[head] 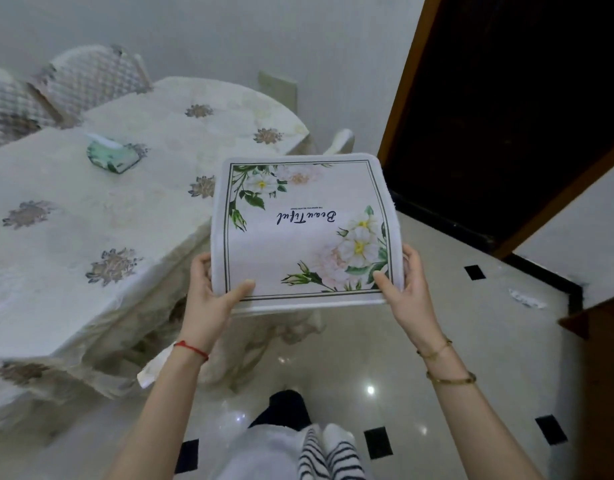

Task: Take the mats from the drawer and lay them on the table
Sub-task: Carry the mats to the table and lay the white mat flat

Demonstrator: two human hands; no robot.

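I hold a square white mat (298,237) with a flower print and the word "Beautiful" flat in front of me, above the floor beside the table. More mat edges show beneath it, so it looks like a small stack. My left hand (212,292) grips its near left corner, thumb on top. My right hand (402,285) grips its near right corner the same way. The table (90,209), draped in a cream cloth with brown flower motifs, stands to the left. No drawer is in sight.
A green tissue pack (111,155) lies on the table. Quilted chairs (90,81) stand at the table's far side. A dark doorway (506,116) with a wooden frame is at the right. The glossy floor (437,375) has black square insets.
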